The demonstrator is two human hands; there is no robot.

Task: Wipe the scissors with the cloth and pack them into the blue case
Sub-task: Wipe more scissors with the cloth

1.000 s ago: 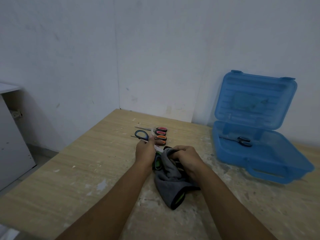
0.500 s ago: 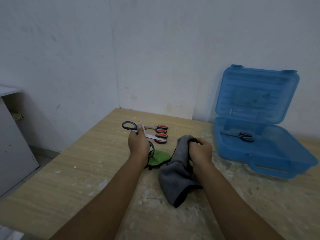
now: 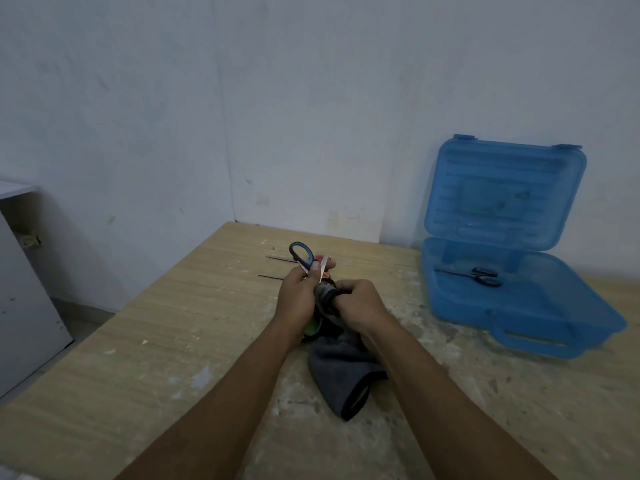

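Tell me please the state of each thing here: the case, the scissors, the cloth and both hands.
Blue case: open, lid upright.
Scissors in case: lying flat, closed.
Blue-handled scissors: gripped by the left hand.
Cloth: bunched in the right hand, its tail on the table.
Scissors on table: lying behind the hands, partly hidden.

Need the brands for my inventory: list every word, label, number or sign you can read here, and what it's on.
No text can be read anywhere.
On the blue case lid: a faint patch in the middle, too blurred to tell if it is a label.
On the held scissors and packed scissors: no marking visible, too small.
On the cloth: no print visible.
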